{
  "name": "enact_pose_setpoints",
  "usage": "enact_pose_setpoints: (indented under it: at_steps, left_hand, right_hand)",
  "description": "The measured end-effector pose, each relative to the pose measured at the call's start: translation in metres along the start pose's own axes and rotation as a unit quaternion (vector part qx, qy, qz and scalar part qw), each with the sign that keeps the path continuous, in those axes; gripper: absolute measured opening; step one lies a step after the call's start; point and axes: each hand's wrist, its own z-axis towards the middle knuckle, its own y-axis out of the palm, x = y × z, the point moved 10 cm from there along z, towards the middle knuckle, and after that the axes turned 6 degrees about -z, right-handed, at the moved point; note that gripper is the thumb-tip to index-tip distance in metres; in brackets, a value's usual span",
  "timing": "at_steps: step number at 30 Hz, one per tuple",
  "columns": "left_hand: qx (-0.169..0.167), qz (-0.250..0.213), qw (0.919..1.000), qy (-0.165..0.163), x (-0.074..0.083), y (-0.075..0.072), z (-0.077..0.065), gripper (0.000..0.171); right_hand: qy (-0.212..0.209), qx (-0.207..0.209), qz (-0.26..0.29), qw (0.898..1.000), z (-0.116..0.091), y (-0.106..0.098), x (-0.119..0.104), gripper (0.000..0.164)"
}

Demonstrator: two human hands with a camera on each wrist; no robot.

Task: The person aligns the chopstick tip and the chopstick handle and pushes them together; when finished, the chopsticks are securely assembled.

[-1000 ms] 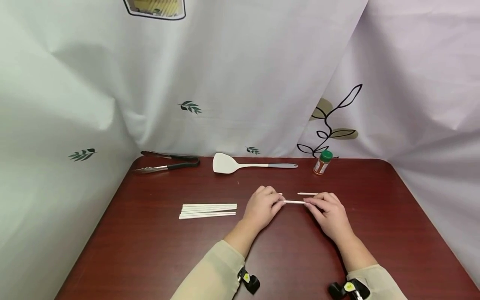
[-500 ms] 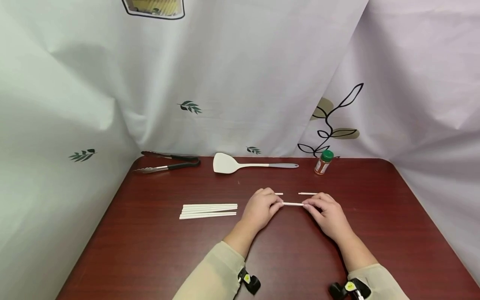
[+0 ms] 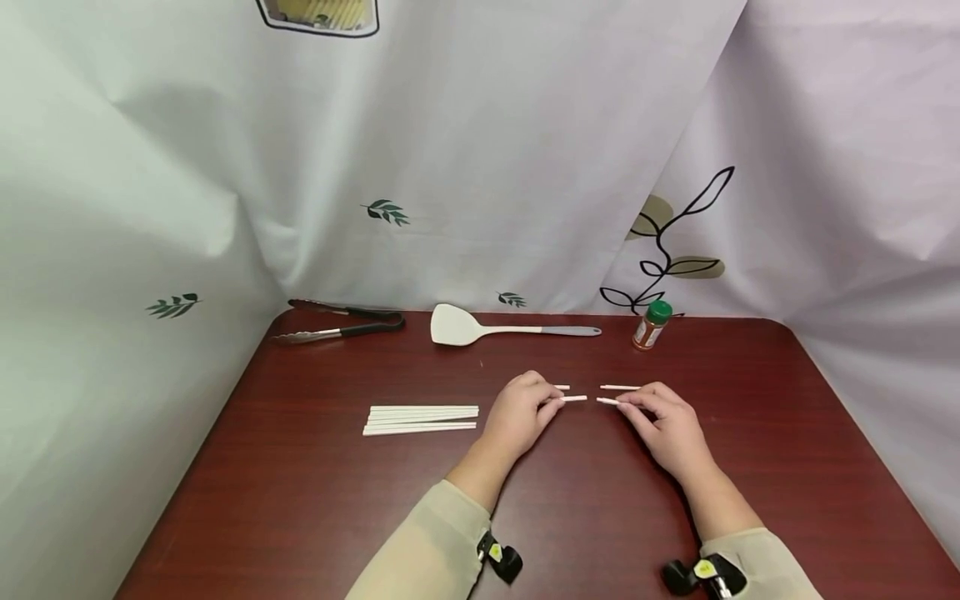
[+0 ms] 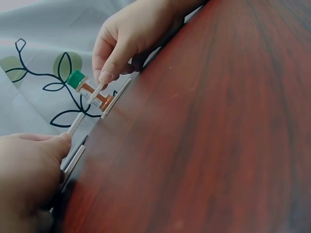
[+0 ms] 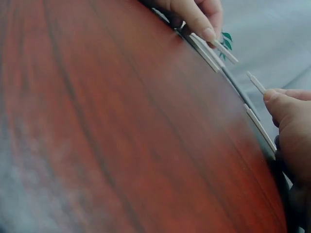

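Note:
My left hand (image 3: 519, 417) pinches a short piece of a white chopstick (image 3: 575, 398) between thumb and fingers. Facing it, a second chopstick piece (image 3: 608, 402) sticks out of the pinch of my right hand (image 3: 671, 429). A small gap parts the two ends. In the right wrist view, the right-hand piece (image 5: 256, 82) narrows at its end, while the left-hand piece (image 5: 226, 52) ends blunt. Just behind the hands, two more white pieces lie on the table, one by the left fingers (image 3: 553, 398), partly hidden, the other piece (image 3: 619, 387) by the right fingers.
Several long white chopsticks (image 3: 423, 407) lie side by side left of my hands. Along the back of the dark red table (image 3: 300, 500) are metal tongs (image 3: 371, 328) with black handles, a white spatula (image 3: 454, 327) and a green-capped spice jar (image 3: 651, 327). A white curtain hangs behind.
Earlier both hands held one continuous chopstick between them; it has now come apart into two pieces, one in each hand. The hands have shifted slightly away from the body. Other things stay put.

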Motion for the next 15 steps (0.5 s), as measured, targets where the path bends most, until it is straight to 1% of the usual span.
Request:
enact_pose_setpoints:
  at_steps: [5, 10, 15]
  left_hand:
    - [0.022, 0.041, 0.9989, -0.006, -0.001, -0.005, 0.0, 0.006]
    - [0.04, 0.069, 0.9968, -0.006, -0.004, -0.008, 0.0, 0.006]
    - [0.054, 0.093, 0.9939, -0.023, -0.012, -0.012, 0.003, 0.005]
  right_hand:
    - [-0.018, 0.017, -0.006, 1.0, 0.002, -0.003, -0.002, 0.024]
    - [-0.043, 0.031, -0.019, 0.998, 0.004, -0.006, -0.004, 0.026]
    - [-0.055, 0.033, -0.033, 0.997, 0.007, -0.007, 0.002, 0.023]
